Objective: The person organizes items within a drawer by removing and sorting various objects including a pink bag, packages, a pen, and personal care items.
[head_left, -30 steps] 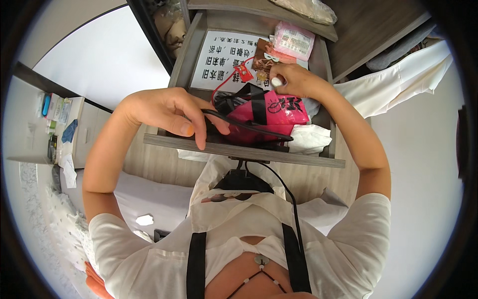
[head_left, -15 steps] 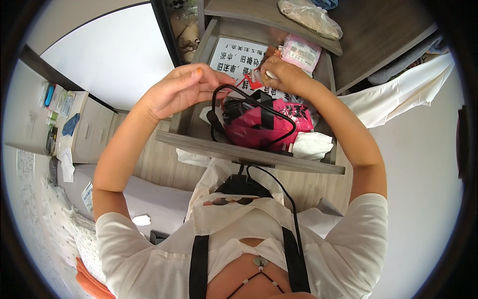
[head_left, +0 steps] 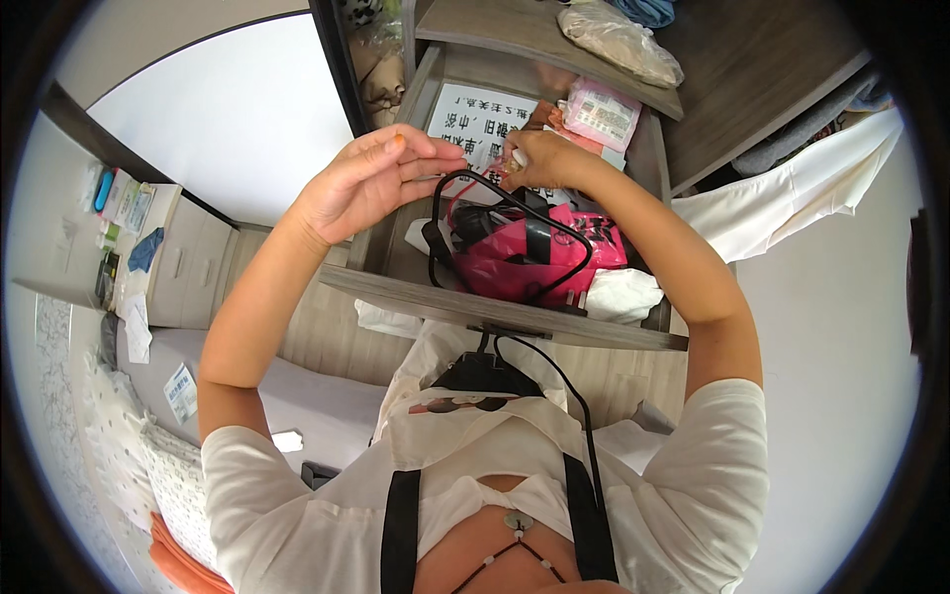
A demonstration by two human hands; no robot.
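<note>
An open grey wooden drawer (head_left: 384, 238) lies before me. Over its left side my left hand (head_left: 371, 178) is raised, fingers stretched to the right and apart, apparently holding nothing. My right hand (head_left: 546, 161) is closed, its fingertips pinching something small with red and pale parts; the fingers mostly hide it. Beneath both hands is a white sheet with dark printing (head_left: 465, 117). A pink-and-black plastic bag (head_left: 515, 259) fills the drawer's front, a black looped cord (head_left: 435, 223) above it. Beside the bag rests a crumpled white cloth or tissue (head_left: 623, 294).
A pink package (head_left: 602, 114) sits in the drawer's back right corner. Above it, a clear bag (head_left: 621, 45) lies on a shelf. White fabric (head_left: 792, 193) hangs at the right. On the left stand a small cabinet (head_left: 188, 259) and a grey bed or bench (head_left: 317, 396).
My right hand has shifted left and slightly toward me, nearer to the left hand. The red piece at its fingertips is now more hidden. My left hand keeps nearly the same pose.
</note>
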